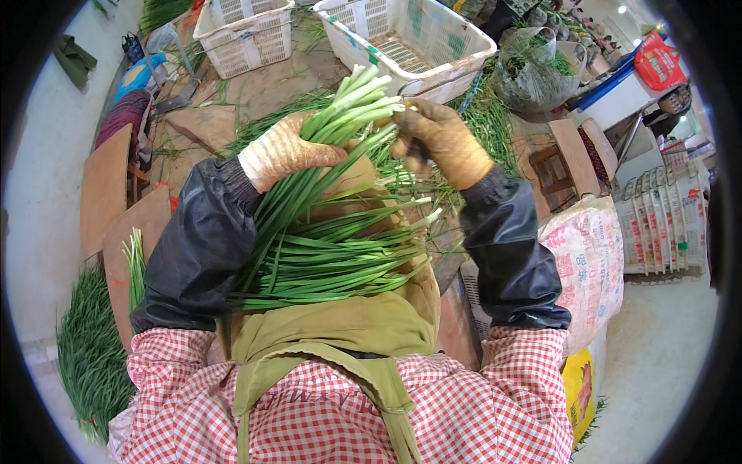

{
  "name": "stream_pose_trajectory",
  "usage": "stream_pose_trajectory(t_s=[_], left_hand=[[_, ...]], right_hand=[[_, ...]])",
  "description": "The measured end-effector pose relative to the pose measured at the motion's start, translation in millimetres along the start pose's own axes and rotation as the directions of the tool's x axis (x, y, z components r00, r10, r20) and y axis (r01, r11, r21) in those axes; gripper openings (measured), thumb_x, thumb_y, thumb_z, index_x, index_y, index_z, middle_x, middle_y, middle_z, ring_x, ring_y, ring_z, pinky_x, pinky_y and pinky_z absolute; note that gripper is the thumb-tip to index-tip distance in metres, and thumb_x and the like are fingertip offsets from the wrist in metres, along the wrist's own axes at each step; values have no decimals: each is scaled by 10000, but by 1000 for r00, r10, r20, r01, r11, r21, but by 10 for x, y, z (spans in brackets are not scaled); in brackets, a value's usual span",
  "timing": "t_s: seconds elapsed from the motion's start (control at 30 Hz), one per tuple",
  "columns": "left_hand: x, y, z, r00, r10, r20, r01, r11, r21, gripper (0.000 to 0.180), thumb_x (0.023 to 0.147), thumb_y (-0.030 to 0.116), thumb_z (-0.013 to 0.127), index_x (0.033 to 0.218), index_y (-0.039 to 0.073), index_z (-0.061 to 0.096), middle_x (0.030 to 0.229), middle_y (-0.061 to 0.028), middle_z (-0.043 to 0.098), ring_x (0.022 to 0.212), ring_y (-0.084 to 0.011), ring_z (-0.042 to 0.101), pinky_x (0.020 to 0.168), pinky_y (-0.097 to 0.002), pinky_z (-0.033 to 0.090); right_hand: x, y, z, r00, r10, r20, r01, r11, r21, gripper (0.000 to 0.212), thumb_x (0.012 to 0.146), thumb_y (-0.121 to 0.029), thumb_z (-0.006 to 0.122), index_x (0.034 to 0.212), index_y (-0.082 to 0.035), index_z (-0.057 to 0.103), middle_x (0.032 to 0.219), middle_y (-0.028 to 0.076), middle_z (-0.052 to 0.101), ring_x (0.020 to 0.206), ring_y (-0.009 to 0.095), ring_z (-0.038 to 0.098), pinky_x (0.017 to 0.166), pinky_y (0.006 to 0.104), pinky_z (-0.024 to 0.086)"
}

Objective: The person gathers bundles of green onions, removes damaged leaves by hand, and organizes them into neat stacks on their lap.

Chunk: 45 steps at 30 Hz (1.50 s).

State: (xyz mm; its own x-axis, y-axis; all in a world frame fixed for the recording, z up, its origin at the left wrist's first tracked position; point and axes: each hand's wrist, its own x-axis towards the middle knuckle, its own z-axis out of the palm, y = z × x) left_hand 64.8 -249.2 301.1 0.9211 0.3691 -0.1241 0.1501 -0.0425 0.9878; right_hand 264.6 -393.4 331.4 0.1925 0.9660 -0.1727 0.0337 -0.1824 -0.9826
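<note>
My left hand (pixel 292 151), in a pale work glove, is closed around a bunch of garlic chives (pixel 352 104). Its white root ends point up and to the right, while the green leaves trail down toward my lap. At those root ends my right hand (pixel 444 143), in a stained tan glove, has its fingers bent in a pinch on the stalk ends; the fingertips are partly hidden. More loose garlic chives (pixel 325 259) lie across my lap on the olive apron (pixel 332 325), with their white ends to the right.
Two white plastic crates (pixel 243 42) (pixel 456 62) stand ahead. Chive scraps (pixel 495 131) litter the floor between. At right are a clear bag of greens (pixel 533 73), a small wooden stool (pixel 568 158), a printed sack (pixel 583 263) and stacked baskets (pixel 661 220). Chives (pixel 93 348) are heaped at left.
</note>
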Motion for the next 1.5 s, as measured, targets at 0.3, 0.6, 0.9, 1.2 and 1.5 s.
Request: stream_pose_trajectory(t_s=[0.3, 0.6, 0.9, 1.2, 1.5], left_hand=[[-120, 65, -92, 996, 2, 88, 23, 959, -281, 514, 748, 179, 739, 1189, 6, 539, 907, -109, 634, 793, -176, 622, 715, -297, 516], [-197, 131, -234, 998, 14, 60, 7, 943, -333, 457, 744, 160, 729, 1136, 1, 554, 928, -116, 629, 820, -194, 620, 708, -304, 524], [-227, 172, -269, 979, 117, 167, -47, 926, -375, 601, 717, 126, 757, 1255, 25, 510, 1170, -99, 599, 1057, -184, 561, 949, -314, 415], [-119, -121, -160, 978, -20, 208, 69, 971, -227, 565, 670, 130, 808, 1178, 59, 571, 1020, -15, 641, 948, -129, 569, 851, -282, 444], [-204, -108, -309, 993, -20, 115, 62, 925, -374, 365, 721, 131, 758, 1041, 46, 603, 921, -17, 623, 848, -119, 576, 752, -258, 465]], right_hand=[[14, 194, -171, 971, -240, 16, 200, 768, -609, 364, 892, -314, 567, 1044, 17, 578, 886, 149, 657, 838, 240, 654, 707, 340, 514], [-685, 89, -207, 984, -113, 137, 166, 861, -481, 137, 886, -114, 577, 872, 12, 628, 776, 41, 594, 772, 120, 574, 682, 255, 457], [-212, -124, -54, 984, -44, -175, 19, 990, -140, 252, 886, -243, 605, 928, 3, 637, 719, 36, 644, 527, 73, 531, 486, 198, 399], [150, 82, 281, 957, -151, -247, 193, 969, 153, 303, 888, -279, 616, 939, 19, 626, 720, 54, 610, 520, 115, 545, 476, 213, 432], [118, 355, 722, 925, -328, -193, 239, 895, -376, 150, 905, -176, 566, 951, -41, 612, 713, 78, 628, 586, 191, 578, 519, 281, 431]])
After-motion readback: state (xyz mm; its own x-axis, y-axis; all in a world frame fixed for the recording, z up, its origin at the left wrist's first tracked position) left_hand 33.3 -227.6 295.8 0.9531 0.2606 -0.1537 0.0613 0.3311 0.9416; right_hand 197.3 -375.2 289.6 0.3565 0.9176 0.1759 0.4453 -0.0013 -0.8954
